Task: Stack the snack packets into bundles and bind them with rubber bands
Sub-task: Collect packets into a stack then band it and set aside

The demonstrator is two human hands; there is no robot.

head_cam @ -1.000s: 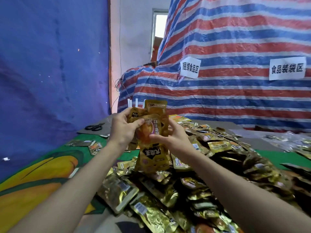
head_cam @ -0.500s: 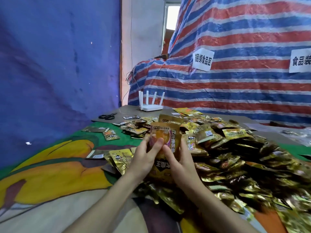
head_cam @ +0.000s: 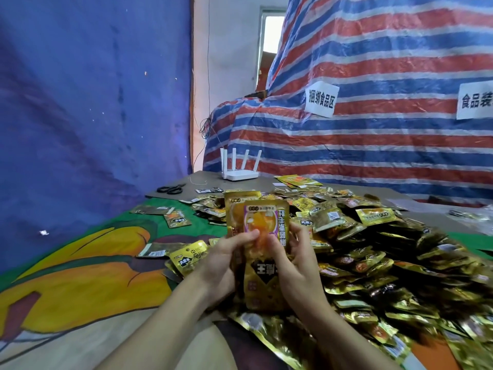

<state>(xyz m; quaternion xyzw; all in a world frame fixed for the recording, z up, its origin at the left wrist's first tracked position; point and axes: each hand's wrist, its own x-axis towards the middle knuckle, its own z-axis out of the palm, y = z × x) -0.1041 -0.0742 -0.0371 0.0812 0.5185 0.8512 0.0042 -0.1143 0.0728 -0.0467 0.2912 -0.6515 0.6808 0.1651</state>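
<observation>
Two packets [head_cam: 262, 222] at least, edges offset, stand upright between the grips: left grip [head_cam: 221, 263] pinches their left side, right grip [head_cam: 293, 265] their right. Long axis vertical. The pile [head_cam: 386, 257] on the desk [head_cam: 80, 276] lies nearer the right grip.

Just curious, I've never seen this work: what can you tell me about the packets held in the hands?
The held packets are glossy foil pouches, gold with a purple-framed orange food picture and a black label with white characters. At least two overlap, the rear one offset up and left. They stand upright over the pile, gripped between the left hand and right hand. No band shows.
</observation>
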